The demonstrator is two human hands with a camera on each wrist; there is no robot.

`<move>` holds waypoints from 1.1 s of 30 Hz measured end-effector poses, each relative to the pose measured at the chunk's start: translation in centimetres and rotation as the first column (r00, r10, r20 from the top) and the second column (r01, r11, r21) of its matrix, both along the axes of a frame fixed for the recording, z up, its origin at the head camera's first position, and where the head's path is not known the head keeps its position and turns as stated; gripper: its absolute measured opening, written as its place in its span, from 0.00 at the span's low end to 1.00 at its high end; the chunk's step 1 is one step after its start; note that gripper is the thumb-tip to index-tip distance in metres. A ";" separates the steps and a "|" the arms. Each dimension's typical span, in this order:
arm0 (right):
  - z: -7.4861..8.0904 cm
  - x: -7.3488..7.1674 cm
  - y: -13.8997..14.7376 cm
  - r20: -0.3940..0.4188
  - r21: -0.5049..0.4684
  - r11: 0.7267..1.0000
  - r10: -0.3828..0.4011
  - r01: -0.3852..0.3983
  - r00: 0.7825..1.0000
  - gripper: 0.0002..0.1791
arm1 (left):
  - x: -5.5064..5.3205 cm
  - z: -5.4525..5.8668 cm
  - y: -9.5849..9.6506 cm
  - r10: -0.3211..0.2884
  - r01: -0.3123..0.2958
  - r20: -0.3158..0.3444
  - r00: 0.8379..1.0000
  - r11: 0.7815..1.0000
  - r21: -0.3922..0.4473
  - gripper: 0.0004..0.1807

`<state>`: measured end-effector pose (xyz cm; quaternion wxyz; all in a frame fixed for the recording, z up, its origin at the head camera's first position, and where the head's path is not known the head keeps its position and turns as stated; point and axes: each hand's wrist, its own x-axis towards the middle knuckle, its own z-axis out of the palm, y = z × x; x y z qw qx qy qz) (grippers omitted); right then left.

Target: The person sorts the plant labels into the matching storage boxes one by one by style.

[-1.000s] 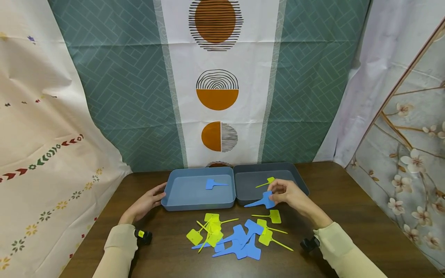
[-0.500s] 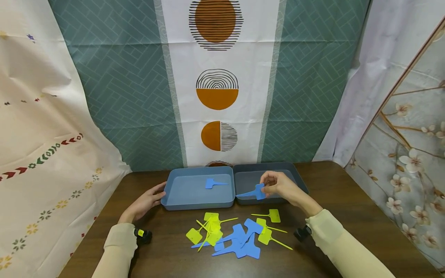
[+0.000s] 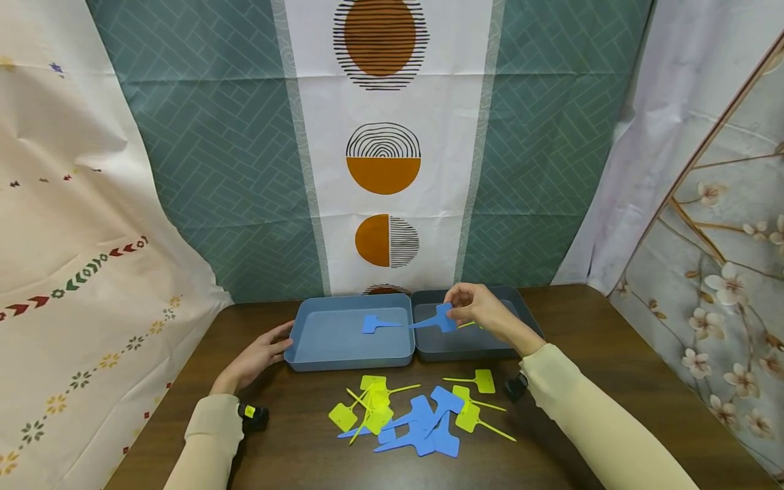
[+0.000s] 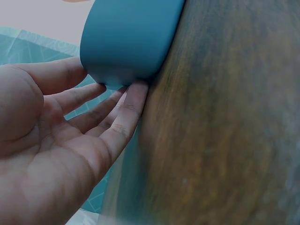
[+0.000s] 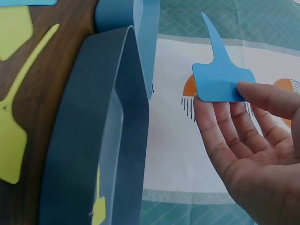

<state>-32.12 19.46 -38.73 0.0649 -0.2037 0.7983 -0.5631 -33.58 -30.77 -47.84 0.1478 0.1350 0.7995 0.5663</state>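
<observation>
My right hand [image 3: 480,309] pinches a blue T-shaped plant label [image 5: 222,79] by its broad head, between thumb and fingers. In the head view that label is above the dark grey tray [image 3: 474,350], its pointed end toward the left. My left hand [image 3: 260,354] touches the left end of the blue-grey tray [image 3: 349,364], fingers fairly straight against its wall, as the left wrist view shows. One blue label [image 3: 370,324] lies inside the blue-grey tray. A yellow label [image 5: 99,209] lies in the dark grey tray, partly hidden by my right hand in the head view.
On the brown table [image 3: 294,449], in front of the trays, lie overlapping yellow labels [image 3: 376,401] and several blue labels [image 3: 422,435]. More yellow labels [image 3: 484,381] lie to the right. A patterned cloth [image 3: 392,204] hangs behind the trays.
My right hand has carried the blue label up and to the left, from the dark grey tray's front edge to over its inside. My left hand stays in place.
</observation>
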 end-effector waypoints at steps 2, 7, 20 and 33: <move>0.3 -0.3 -0.4 0.006 0.007 1.000 -0.001 0.001 1.000 0.09 | 0.0 0.0 0.1 0.000 0.000 0.003 1.000 1.000 0.013 0.34; 1.0 -1.1 -1.8 -0.010 0.016 1.000 0.016 -0.016 1.000 0.07 | 0.1 0.1 0.2 -0.008 0.008 -0.003 1.000 1.000 0.029 0.34; 2.3 -2.9 -6.5 -0.107 0.081 0.997 0.023 -0.014 0.994 0.05 | -0.1 -0.1 -0.1 -0.005 0.005 0.011 1.000 1.000 0.014 0.34; 1.1 -4.2 -9.5 -0.174 0.165 0.986 0.028 0.001 0.984 0.05 | 0.1 0.2 0.0 -0.026 0.026 0.009 1.000 0.999 0.035 0.35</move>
